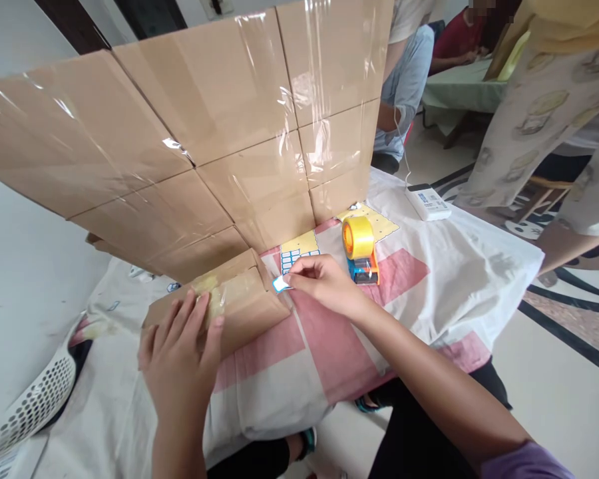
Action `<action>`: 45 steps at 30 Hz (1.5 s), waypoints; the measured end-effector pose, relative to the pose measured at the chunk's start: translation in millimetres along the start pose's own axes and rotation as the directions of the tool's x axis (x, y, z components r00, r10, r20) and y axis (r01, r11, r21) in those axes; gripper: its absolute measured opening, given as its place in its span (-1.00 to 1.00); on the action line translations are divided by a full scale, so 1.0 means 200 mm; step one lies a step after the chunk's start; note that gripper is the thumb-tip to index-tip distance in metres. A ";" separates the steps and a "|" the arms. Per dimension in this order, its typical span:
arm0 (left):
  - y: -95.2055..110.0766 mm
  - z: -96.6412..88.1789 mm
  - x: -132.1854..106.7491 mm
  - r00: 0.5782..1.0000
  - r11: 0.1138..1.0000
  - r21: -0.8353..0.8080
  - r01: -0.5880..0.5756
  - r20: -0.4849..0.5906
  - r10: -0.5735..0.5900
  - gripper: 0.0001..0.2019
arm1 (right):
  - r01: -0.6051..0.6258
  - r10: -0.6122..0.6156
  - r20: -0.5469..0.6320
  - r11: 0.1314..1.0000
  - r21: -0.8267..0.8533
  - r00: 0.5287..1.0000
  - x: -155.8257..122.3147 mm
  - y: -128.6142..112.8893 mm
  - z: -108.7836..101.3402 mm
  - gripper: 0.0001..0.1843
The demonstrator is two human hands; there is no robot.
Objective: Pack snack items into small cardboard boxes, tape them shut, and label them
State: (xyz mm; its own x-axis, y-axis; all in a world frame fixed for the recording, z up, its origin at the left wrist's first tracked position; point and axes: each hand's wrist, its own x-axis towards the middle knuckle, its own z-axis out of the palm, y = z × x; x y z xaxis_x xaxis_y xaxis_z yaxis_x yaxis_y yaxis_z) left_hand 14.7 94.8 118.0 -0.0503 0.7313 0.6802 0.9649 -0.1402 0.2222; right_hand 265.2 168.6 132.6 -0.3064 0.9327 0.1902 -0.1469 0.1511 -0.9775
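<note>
A small closed cardboard box (252,303) with clear tape across its top lies on the patterned cloth. My left hand (182,352) rests on the box's left part, fingers spread over its top and thumb along the near side. Beside the box's right end, my right hand (324,283) is closed in a pinch. A small white patch with a blue edge (280,284) shows at its fingertips; whether it is held or part of the cloth print, I cannot tell. Right of that hand, a tape dispenser (364,271) carries a yellow tape roll (358,237).
Taped cardboard boxes (249,153) form a tall wall behind the small box. A white device with a cable (428,202) lies at the cloth's right side. A white perforated basket (40,399) is at left. Other people (404,86) are at the back and right.
</note>
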 end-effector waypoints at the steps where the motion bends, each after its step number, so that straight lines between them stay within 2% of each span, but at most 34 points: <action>1: -0.05 0.00 0.00 1.000 1.000 -0.014 -0.017 0.021 0.017 -0.60 | -0.015 0.015 -0.008 1.000 0.020 1.000 0.01 0.02 -0.01 -0.74; 5: -0.20 -0.01 0.01 0.993 0.991 -0.089 -0.104 0.044 0.108 -0.63 | 0.009 -0.009 0.020 1.000 0.000 1.000 0.02 0.14 -0.02 -0.74; 9: -0.26 -0.01 -0.01 0.985 0.977 -0.125 -0.171 -0.043 0.167 -0.67 | 0.038 -0.029 0.092 0.994 -0.105 0.995 0.00 0.27 -0.02 -0.90; 16: -0.20 -0.02 -0.02 0.990 0.983 -0.114 -0.141 -0.043 0.137 -0.63 | 0.030 -0.005 0.156 0.986 -0.162 0.988 -0.02 0.39 0.05 -0.83; 27: -0.17 0.00 -0.02 0.990 0.983 -0.131 -0.128 -0.071 0.120 -0.59 | 0.014 0.010 0.139 0.986 -0.169 0.990 0.00 0.39 0.08 -0.83; 36: -0.17 0.00 -0.03 0.990 0.985 -0.124 -0.122 -0.080 0.112 -0.59 | -0.026 0.043 0.149 0.993 -0.111 0.988 0.01 0.42 0.13 -0.95; 38: -0.17 0.00 -0.03 0.991 0.985 -0.123 -0.119 -0.079 0.110 -0.59 | -0.035 0.055 0.099 0.980 -0.194 0.994 0.00 0.40 0.14 -0.86; 40: -0.18 0.00 -0.02 0.991 0.986 -0.121 -0.116 -0.077 0.107 -0.58 | -0.073 0.063 -0.039 0.924 -0.376 0.997 -0.01 0.38 0.12 -0.70; 42: -0.18 0.00 -0.02 0.991 0.985 -0.125 -0.117 -0.079 0.108 -0.57 | -0.131 0.035 -0.192 0.845 -0.519 0.981 -0.01 0.36 0.08 -0.57; 43: -0.18 0.00 -0.02 0.991 0.984 -0.127 -0.121 -0.075 0.112 -0.57 | -0.143 0.012 -0.236 0.823 -0.550 0.972 -0.01 0.35 0.05 -0.55; 45: -0.18 0.00 -0.02 0.991 0.984 -0.132 -0.122 -0.063 0.114 -0.58 | -0.099 -0.042 -0.241 0.833 -0.544 0.970 -0.01 0.35 0.00 -0.53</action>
State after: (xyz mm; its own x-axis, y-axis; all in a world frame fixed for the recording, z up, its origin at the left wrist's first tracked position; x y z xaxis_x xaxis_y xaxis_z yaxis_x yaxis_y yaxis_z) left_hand -18.9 96.3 106.8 0.0444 0.6671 0.7436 0.9211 -0.3155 0.2281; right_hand 255.8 176.8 64.6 -0.0645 0.9768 0.2041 0.4197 0.2121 -0.8826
